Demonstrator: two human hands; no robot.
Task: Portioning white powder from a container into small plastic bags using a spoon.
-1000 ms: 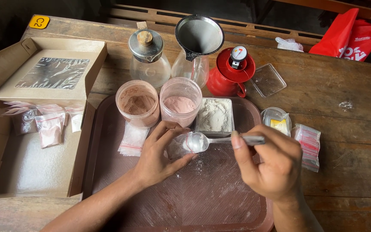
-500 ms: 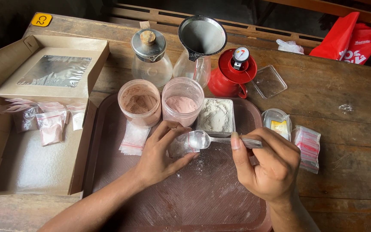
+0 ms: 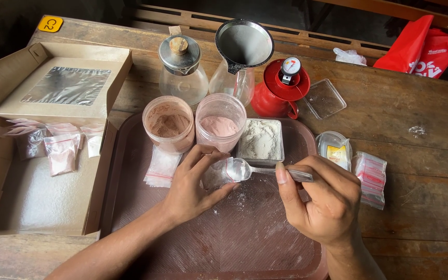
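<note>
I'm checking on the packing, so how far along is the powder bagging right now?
Done: several filled small bags lie in the cardboard box, and one more sits on the tray. In hand: the left hand holds a small bag open while the right hand tips a spoon at its mouth. Left: a stack of empty bags waits.

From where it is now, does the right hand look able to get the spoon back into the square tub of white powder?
Probably yes. The right hand holds the spoon just in front of the square tub, which is open on top, with nothing between them.
</note>
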